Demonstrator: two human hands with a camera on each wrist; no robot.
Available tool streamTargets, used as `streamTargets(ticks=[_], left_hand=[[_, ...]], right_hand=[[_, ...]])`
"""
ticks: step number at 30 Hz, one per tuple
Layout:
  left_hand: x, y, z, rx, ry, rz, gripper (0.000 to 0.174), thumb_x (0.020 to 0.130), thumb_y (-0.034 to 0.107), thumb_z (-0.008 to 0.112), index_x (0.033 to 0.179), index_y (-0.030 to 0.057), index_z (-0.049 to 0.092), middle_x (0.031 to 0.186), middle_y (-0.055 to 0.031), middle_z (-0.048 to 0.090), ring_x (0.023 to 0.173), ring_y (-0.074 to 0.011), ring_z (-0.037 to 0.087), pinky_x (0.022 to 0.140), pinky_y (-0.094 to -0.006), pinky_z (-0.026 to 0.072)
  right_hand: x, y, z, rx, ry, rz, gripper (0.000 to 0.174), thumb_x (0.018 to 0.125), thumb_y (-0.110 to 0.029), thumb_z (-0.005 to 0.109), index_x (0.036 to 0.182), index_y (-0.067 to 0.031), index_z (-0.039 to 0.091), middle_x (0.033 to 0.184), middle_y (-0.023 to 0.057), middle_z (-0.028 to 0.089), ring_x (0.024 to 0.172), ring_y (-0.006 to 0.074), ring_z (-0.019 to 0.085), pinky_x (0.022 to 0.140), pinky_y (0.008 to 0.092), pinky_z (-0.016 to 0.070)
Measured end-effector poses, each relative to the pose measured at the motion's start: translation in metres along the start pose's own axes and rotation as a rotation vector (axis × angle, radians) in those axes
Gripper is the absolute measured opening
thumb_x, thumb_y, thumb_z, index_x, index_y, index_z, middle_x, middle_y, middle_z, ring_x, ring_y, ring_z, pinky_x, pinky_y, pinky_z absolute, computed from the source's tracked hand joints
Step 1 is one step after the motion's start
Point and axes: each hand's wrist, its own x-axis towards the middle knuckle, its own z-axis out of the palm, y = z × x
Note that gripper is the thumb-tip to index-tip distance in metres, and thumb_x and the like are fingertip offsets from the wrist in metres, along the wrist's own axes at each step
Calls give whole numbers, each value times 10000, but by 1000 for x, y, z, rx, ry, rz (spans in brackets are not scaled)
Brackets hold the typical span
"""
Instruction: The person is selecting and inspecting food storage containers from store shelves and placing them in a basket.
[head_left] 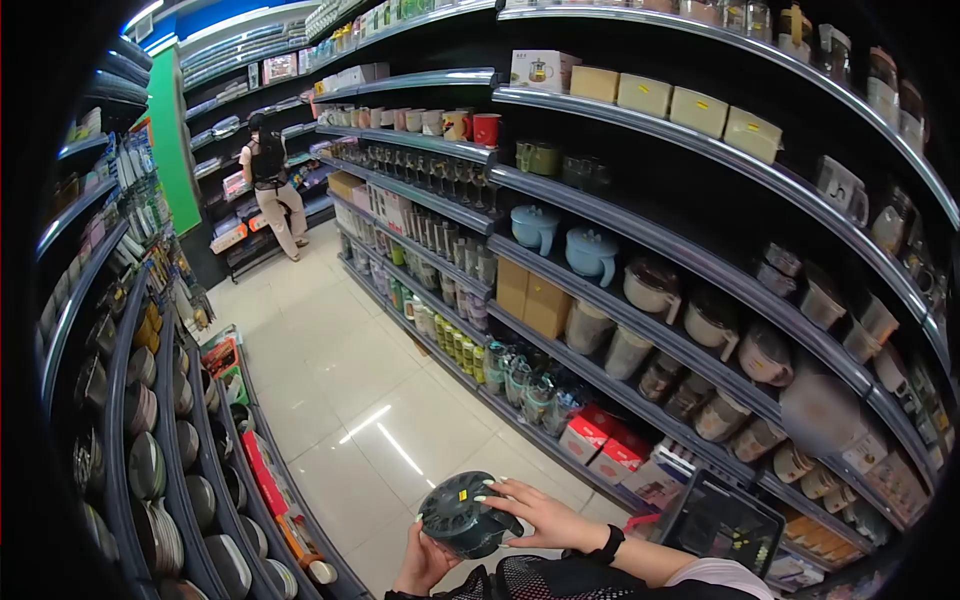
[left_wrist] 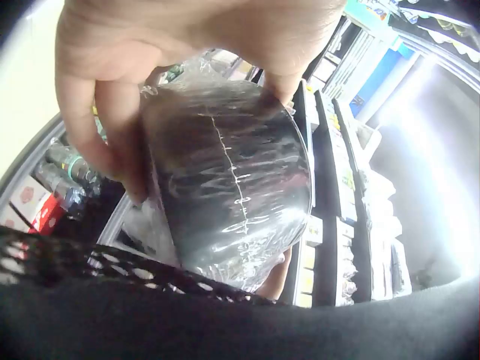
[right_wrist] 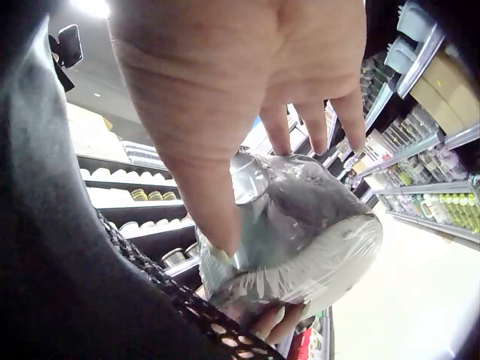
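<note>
A dark, plastic-wrapped round container [head_left: 462, 515] with a yellow sticker on top is held in front of the body. The left hand [head_left: 428, 560] grips its left side from below; in the left wrist view this hand [left_wrist: 187, 45] has fingers and thumb around the wrapped item [left_wrist: 229, 176]. The right hand [head_left: 535, 515] lies over the top and right side, fingers spread across the lid. In the right wrist view the right hand [right_wrist: 255, 97] has its thumb on the near side of the wrapped item [right_wrist: 300, 225] and its fingertips on the far side.
Shelves [head_left: 640, 215] of jugs, cups and boxes run along the right; shelves [head_left: 170, 460] of bowls and plates line the left. A black basket [head_left: 722, 525] is by the right arm. A person [head_left: 270, 180] stands down the tiled aisle [head_left: 350, 370].
</note>
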Motion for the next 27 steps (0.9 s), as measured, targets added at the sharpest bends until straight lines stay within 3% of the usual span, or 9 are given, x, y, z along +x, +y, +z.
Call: streamTargets(ticks=[5,7,9,11,15,16,20,24,27], left_hand=[[30,41,5,151,126,40,833,912,683,302,1428,33,371,1340,-208,541,1137,-368,604,1002,-480,456],[46,60,18,128,310,15,826,911,685,317,1416,34,380,1320,-209,552,1121,-367,612,994,-480,460],[69,76,16,118,298,27,822,912,688,310,1412,39,378,1277,-199,582,1071,-355,640,982,-471,472],[92,96,20,136,142,51,814,915,687,307,1410,43,375,1238,-190,608,1021,-338,663,969,-458,485],[146,123,46,187,160,83,766,943,655,294,1406,50,379,1219,-191,621,1047,-321,657,956,-446,498],[159,131,49,104,104,43,604,988,573,299,1336,96,430,1140,-145,659,965,-288,679,901,-432,523],[195,149,80,91,22,88,540,1005,536,334,1339,121,419,1187,-161,642,1050,-285,650,971,-435,482],[224,176,88,339,-144,174,637,973,606,356,1396,130,340,1234,-154,617,1087,-280,632,1008,-422,454],[260,202,98,339,-254,188,706,951,647,355,1429,132,297,1264,-156,595,1113,-284,616,1012,-432,447]], right_hand=[[52,52,-14,113,-84,-61,895,707,-159,773,1479,-201,322,1493,165,362,1251,357,496,1031,417,434],[75,62,-30,57,-180,-5,878,732,-153,746,1489,-158,302,1502,162,358,1239,342,509,1016,415,429],[93,74,-50,60,-189,-14,921,707,-129,748,1497,-174,275,1505,168,350,1208,355,530,987,421,449],[108,90,-71,56,-206,-16,967,682,-104,749,1505,-191,249,1508,174,343,1177,367,550,958,428,468],[123,126,-100,-41,-91,-30,917,677,-132,767,1477,-178,321,1475,152,399,1148,352,567,936,428,468],[122,135,-105,-62,-69,-28,909,675,-146,774,1470,-181,335,1474,146,401,1154,344,564,940,429,466],[123,164,-127,-127,65,-53,864,674,-168,781,1440,-168,382,1476,128,397,1171,325,551,961,431,459],[133,171,-149,-108,206,-14,845,670,-154,783,1423,-150,402,1478,119,394,1176,317,541,965,430,462],[146,175,-172,-160,261,18,799,669,-156,788,1390,-119,446,1462,132,411,1160,329,551,942,424,483]])
